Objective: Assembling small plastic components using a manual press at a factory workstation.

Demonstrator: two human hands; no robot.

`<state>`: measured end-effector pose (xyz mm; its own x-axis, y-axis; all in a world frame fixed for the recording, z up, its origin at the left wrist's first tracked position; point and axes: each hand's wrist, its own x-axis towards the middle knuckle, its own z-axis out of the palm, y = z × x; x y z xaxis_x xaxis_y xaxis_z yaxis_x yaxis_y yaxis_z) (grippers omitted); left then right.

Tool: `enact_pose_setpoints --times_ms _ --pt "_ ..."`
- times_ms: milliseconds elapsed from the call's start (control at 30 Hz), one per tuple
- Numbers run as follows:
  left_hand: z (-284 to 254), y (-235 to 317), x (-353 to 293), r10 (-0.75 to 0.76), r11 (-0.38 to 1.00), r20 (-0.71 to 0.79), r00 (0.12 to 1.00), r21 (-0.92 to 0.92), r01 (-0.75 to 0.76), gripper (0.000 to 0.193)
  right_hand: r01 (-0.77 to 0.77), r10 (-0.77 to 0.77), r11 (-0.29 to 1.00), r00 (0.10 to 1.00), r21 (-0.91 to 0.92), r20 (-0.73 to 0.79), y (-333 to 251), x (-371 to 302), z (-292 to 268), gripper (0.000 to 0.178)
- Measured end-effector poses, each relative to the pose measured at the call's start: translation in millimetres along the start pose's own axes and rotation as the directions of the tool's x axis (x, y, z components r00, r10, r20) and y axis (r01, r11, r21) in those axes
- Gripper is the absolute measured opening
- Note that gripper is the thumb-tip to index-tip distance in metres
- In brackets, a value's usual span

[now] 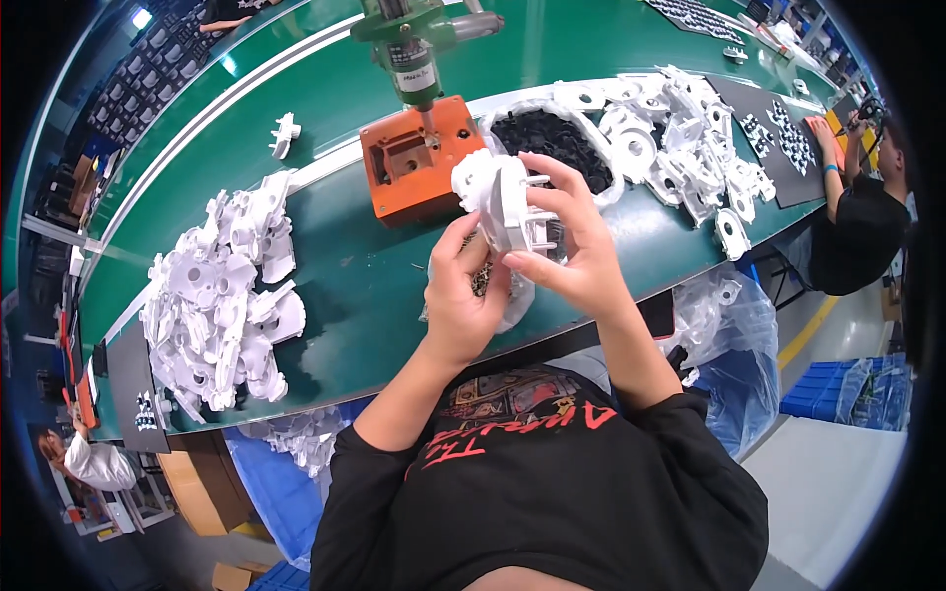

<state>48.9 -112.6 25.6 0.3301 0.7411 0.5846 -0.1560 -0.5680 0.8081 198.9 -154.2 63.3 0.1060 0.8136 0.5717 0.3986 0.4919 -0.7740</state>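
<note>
Between my two hands I hold a white plastic housing [506,202], raised over the bench in front of the orange fixture. The fingers and thumb of my right hand [579,236] close on its right side, where several thin white posts stick out. My left hand [463,295] grips its lower left side. Just behind the housing stands the orange fixture block [394,202] with a recessed pocket. The tip of a green press [409,59] comes down at the block. Small brass-coloured screws [481,279] show in a clear bag, partly hidden by my hands.
A heap of white plastic parts [222,295] lies left, another [680,138] right. Small black parts fill a lined bag [552,138] beside the fixture. One white part [285,136] sits on the green belt [266,79]. Other people [857,197] work at right and far left.
</note>
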Motion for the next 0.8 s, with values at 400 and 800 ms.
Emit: enact_pose_setpoints --times_ms 400,800 --pt "-1 14 6 -0.316 0.945 -0.008 0.949 -0.091 0.314 0.039 -0.107 0.182 0.942 0.96 0.319 -0.214 5 -13 2 0.059" --pt "-5 19 0 -0.129 0.981 0.254 0.959 -0.108 0.16 0.038 -0.37 0.388 0.874 0.922 0.314 0.008 -3 -13 5 0.1"
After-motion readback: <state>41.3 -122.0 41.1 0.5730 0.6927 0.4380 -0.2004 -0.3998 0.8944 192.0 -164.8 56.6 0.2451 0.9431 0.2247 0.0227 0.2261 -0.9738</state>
